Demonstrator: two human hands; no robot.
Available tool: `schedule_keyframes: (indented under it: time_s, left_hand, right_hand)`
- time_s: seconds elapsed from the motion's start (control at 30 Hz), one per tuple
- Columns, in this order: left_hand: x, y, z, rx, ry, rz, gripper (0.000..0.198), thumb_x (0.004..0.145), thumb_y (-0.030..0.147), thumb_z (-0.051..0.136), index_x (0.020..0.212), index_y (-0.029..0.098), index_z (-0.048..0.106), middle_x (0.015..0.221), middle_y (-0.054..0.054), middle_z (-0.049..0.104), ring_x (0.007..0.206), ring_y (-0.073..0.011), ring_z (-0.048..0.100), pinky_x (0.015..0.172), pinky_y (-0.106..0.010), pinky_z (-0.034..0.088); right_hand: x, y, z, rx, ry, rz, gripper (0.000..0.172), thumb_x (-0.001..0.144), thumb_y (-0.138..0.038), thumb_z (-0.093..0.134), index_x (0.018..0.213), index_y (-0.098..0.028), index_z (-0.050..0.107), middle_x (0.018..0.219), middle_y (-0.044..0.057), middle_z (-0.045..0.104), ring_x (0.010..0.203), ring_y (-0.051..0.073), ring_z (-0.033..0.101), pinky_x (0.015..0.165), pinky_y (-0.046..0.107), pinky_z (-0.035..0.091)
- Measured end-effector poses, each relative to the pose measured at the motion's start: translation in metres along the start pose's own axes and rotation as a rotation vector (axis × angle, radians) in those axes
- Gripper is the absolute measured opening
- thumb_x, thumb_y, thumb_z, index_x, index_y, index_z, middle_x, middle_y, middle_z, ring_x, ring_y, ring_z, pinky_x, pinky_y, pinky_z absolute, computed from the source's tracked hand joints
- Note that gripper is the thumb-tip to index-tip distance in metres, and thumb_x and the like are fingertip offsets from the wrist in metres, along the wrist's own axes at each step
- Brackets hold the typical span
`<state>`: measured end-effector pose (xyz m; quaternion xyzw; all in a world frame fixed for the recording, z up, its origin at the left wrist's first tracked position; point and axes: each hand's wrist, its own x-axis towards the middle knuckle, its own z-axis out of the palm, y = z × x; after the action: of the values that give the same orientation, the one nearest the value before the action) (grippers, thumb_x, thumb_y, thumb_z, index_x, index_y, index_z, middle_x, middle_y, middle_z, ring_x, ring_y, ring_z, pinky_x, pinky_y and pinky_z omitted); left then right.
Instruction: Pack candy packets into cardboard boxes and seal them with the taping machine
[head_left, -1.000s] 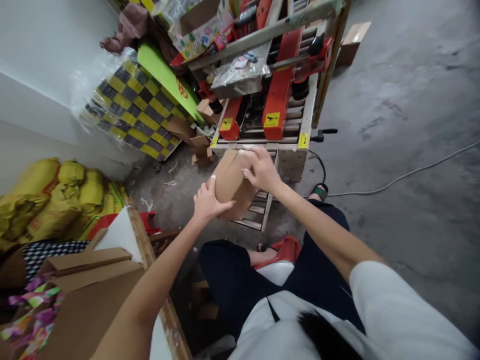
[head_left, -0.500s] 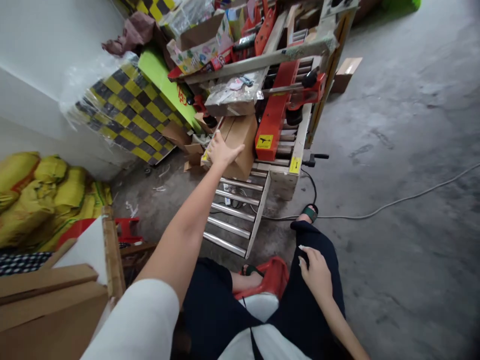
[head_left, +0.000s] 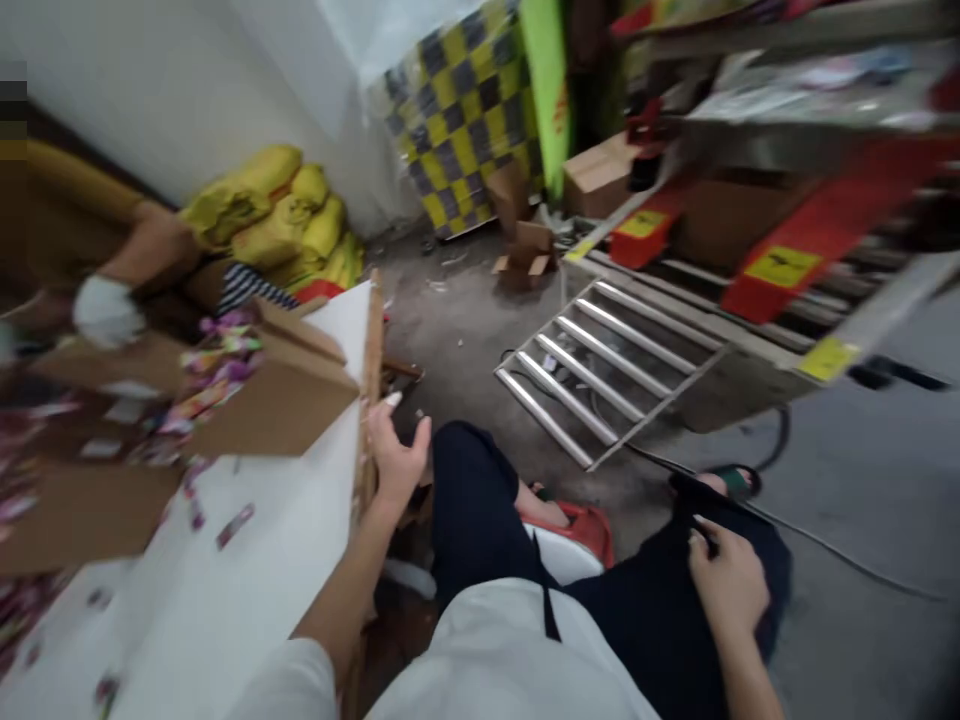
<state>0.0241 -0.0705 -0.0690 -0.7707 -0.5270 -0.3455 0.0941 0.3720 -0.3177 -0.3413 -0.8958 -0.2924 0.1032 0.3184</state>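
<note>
On the white table (head_left: 247, 610), close to its wooden edge (head_left: 366, 450), I see an open carton (head_left: 277, 410) with its flaps up and colourful wrapped pieces (head_left: 225, 350) heaped at its mouth. It lies to the left of the person's left hand (head_left: 399, 455) and a little farther forward, with that edge between them. Its near wall runs from the edge in across the table; the flaps and the heap hide too much for me to tell the carton's long axis. The left hand is clearly the nearer one.

That hand hangs at the table's edge, thumb and fingers parted in a moderate gap, with nothing visible between them. Whether a fingertip touches the wood, I cannot tell. The right hand (head_left: 731, 580) is well away from the table, over the right thigh of the dark trousers (head_left: 757, 545); its fingers are loosely curled, leaving a narrow gap, and I see nothing held.

Farther in on the table are another brown box (head_left: 90, 510) and a few loose packets (head_left: 236, 525). At the table's far side is a co-worker's gloved hand (head_left: 109, 312). Across the floor from the table stands a roller conveyor (head_left: 536, 378), with a brown carton (head_left: 731, 218) between its red rails (head_left: 840, 225).
</note>
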Motion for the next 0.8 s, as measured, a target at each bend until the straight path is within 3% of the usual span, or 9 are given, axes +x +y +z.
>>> schedule_keyframes:
  time_s: [0.1, 0.2, 0.3, 0.37, 0.43, 0.53, 0.63, 0.73, 0.8]
  left_hand:
    - [0.019, -0.072, -0.082, 0.279, 0.218, -0.19, 0.061, 0.09, 0.05, 0.059, 0.136, 0.014, 0.042, 0.132, -0.022, 0.053, 0.131, -0.0378, 0.05, 0.115, -0.06, 0.039]
    - [0.046, -0.133, -0.136, 0.481, 0.3, -0.332, 0.08, 0.083, 0.06, 0.063, 0.138, 0.006, 0.042, 0.139, -0.03, 0.048, 0.136, -0.0462, 0.044, 0.116, -0.063, 0.033]
    - [0.077, -0.186, -0.155, 0.553, 0.052, -0.367, 0.071, 0.085, 0.058, 0.06, 0.132, 0.005, 0.05, 0.135, -0.031, 0.054, 0.132, -0.0479, 0.048, 0.112, -0.061, 0.035]
    - [0.095, -0.214, -0.156, 0.551, -0.168, -0.359, 0.051, 0.088, 0.047, 0.055, 0.12, 0.008, 0.059, 0.126, -0.027, 0.062, 0.125, -0.0442, 0.054, 0.107, -0.056, 0.041]
    - [0.105, -0.232, -0.156, 0.536, -0.263, -0.36, 0.038, 0.089, 0.039, 0.052, 0.11, 0.01, 0.063, 0.119, -0.023, 0.066, 0.119, -0.0391, 0.059, 0.102, -0.048, 0.044]
    - [0.107, -0.238, -0.166, 0.505, -0.217, -0.364, 0.04, 0.089, 0.041, 0.05, 0.108, 0.01, 0.068, 0.113, -0.019, 0.07, 0.109, -0.0325, 0.062, 0.093, -0.04, 0.045]
    - [0.091, -0.218, -0.189, 0.449, -0.128, -0.352, 0.053, 0.09, 0.052, 0.048, 0.113, 0.009, 0.07, 0.103, -0.013, 0.071, 0.097, -0.0269, 0.062, 0.085, -0.037, 0.044]
    - [0.061, -0.177, -0.214, 0.456, -0.022, -0.325, 0.053, 0.09, 0.056, 0.05, 0.109, 0.013, 0.073, 0.093, -0.01, 0.071, 0.088, -0.0256, 0.063, 0.076, -0.036, 0.041]
    - [0.036, -0.14, -0.227, 0.49, 0.057, -0.233, 0.042, 0.089, 0.053, 0.055, 0.096, 0.016, 0.074, 0.084, -0.01, 0.071, 0.081, -0.0255, 0.063, 0.068, -0.034, 0.039]
  right_hand:
    - [0.008, 0.007, 0.006, -0.067, -0.073, -0.016, 0.045, 0.081, -0.053, 0.043, 0.097, -0.026, 0.075, 0.102, 0.02, 0.071, 0.09, 0.044, 0.069, 0.065, 0.057, 0.055]
    - [0.011, 0.012, 0.009, -0.069, -0.113, -0.055, 0.037, 0.076, -0.054, 0.046, 0.084, -0.029, 0.073, 0.093, 0.018, 0.07, 0.083, 0.044, 0.069, 0.061, 0.057, 0.053]
    - [0.01, 0.016, 0.009, -0.037, -0.108, -0.092, 0.031, 0.071, -0.054, 0.048, 0.075, -0.03, 0.068, 0.082, 0.016, 0.068, 0.077, 0.045, 0.068, 0.061, 0.058, 0.053]
    - [0.008, 0.017, 0.007, 0.012, -0.101, -0.057, 0.027, 0.066, -0.053, 0.05, 0.071, -0.031, 0.065, 0.075, 0.014, 0.066, 0.075, 0.044, 0.068, 0.06, 0.057, 0.052]
    - [0.005, 0.012, 0.003, 0.07, -0.093, 0.017, 0.025, 0.062, -0.052, 0.052, 0.071, -0.032, 0.064, 0.071, 0.013, 0.066, 0.072, 0.043, 0.068, 0.06, 0.055, 0.052]
    - [-0.005, -0.024, -0.007, 0.143, -0.059, 0.04, 0.034, 0.064, -0.054, 0.052, 0.081, -0.03, 0.068, 0.084, 0.016, 0.072, 0.082, 0.041, 0.07, 0.071, 0.056, 0.054]
    - [-0.026, -0.108, -0.005, 0.317, -0.126, -0.059, 0.044, 0.067, -0.056, 0.052, 0.095, -0.026, 0.07, 0.106, 0.017, 0.074, 0.099, 0.038, 0.069, 0.091, 0.056, 0.052]
    - [-0.062, -0.227, 0.019, 0.661, -0.56, -0.087, 0.056, 0.065, -0.057, 0.066, 0.109, -0.024, 0.068, 0.118, 0.014, 0.072, 0.11, 0.033, 0.066, 0.103, 0.052, 0.049]
    - [-0.09, -0.304, 0.039, 0.936, -0.966, 0.124, 0.065, 0.069, -0.06, 0.073, 0.124, -0.028, 0.062, 0.124, 0.011, 0.069, 0.113, 0.029, 0.066, 0.099, 0.049, 0.052]
